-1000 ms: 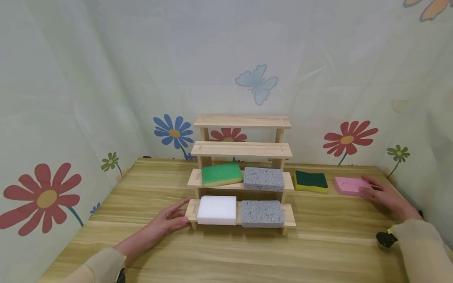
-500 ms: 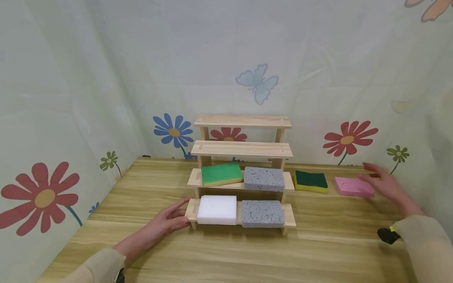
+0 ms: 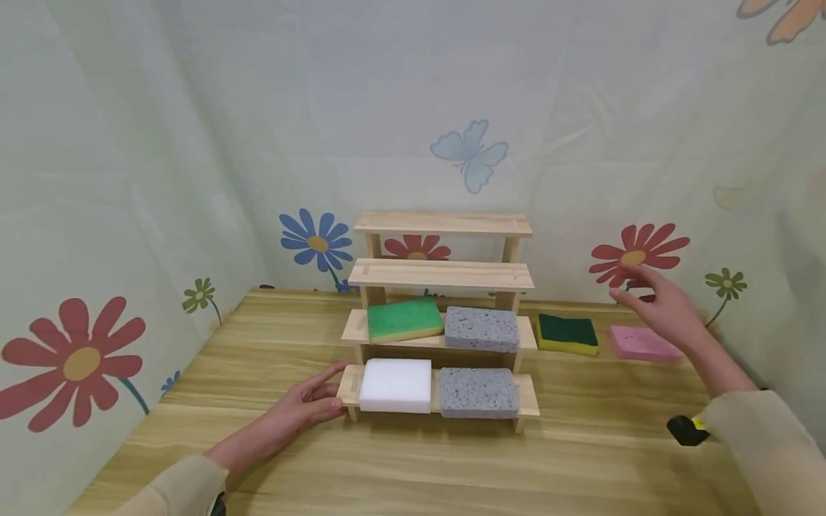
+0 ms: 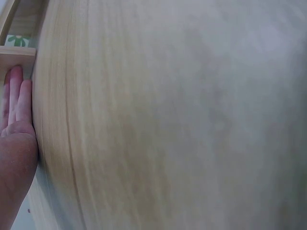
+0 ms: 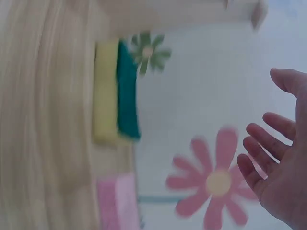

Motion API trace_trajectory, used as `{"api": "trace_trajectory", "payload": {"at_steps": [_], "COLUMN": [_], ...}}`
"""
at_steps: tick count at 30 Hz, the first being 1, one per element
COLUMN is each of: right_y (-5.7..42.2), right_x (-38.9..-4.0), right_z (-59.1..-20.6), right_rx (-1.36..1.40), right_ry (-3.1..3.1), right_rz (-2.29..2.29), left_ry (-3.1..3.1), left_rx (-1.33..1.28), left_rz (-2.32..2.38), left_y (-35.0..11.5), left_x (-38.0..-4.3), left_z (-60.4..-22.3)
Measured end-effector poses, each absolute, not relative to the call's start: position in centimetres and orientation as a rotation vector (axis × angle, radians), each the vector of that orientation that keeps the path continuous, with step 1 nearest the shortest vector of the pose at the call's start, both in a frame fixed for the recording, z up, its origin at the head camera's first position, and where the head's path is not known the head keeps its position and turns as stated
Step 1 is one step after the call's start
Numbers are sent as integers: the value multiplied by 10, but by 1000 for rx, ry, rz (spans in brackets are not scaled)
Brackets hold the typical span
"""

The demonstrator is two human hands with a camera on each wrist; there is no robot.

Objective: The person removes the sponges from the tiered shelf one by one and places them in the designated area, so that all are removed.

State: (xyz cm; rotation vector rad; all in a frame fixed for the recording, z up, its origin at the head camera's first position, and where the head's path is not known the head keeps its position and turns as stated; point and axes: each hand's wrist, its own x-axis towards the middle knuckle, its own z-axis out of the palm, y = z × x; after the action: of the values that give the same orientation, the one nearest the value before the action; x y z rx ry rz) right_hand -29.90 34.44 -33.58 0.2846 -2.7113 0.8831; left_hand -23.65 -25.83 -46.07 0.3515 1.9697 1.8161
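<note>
My left hand (image 3: 302, 403) rests at the left end of the lowest step of a wooden tiered stand (image 3: 442, 274), its fingertips right at the board. In the left wrist view its fingers (image 4: 23, 103) lie straight under the board end. My right hand (image 3: 665, 304) is raised above a pink sponge (image 3: 645, 344), fingers loosely bent with nothing between them. Beside the pink one lies a yellow sponge with a dark green top (image 3: 568, 333). The lowest step bears a white sponge (image 3: 396, 385) and a grey speckled sponge (image 3: 479, 393); the second step bears a green-topped sponge (image 3: 404, 318) and another grey speckled sponge (image 3: 481, 328).
The stand's upper two steps (image 3: 445, 223) show bare wood. A wood-grain table (image 3: 413, 466) lies beneath everything. Behind and at the sides hangs a pale curtain (image 3: 323, 107) printed with flowers and a butterfly.
My right hand has let go of the pink sponge, lifted, and moved left above it. The pink sponge stays on the table. The left hand has not moved.
</note>
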Motion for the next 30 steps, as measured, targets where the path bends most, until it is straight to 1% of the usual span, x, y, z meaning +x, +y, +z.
{"api": "trace_trajectory", "payload": {"at_steps": [9, 15, 23, 30], "right_y": [273, 228, 182, 150], "right_x": [-278, -268, -266, -268], "right_z": [-310, -300, -302, -306], "right_rx": [440, 560, 736, 786], "right_ry": [-2555, -2475, -2444, -2552], "right_rz": [958, 1021, 1050, 1058], "left_ry": [1954, 1947, 1935, 1962], "left_rx": [355, 368, 393, 381], "left_rz": [1811, 1819, 1835, 1816], "left_y": [-258, -259, -260, -258], "left_x": [-235, -235, -235, -235], "left_z": [-460, -460, -460, -459]}}
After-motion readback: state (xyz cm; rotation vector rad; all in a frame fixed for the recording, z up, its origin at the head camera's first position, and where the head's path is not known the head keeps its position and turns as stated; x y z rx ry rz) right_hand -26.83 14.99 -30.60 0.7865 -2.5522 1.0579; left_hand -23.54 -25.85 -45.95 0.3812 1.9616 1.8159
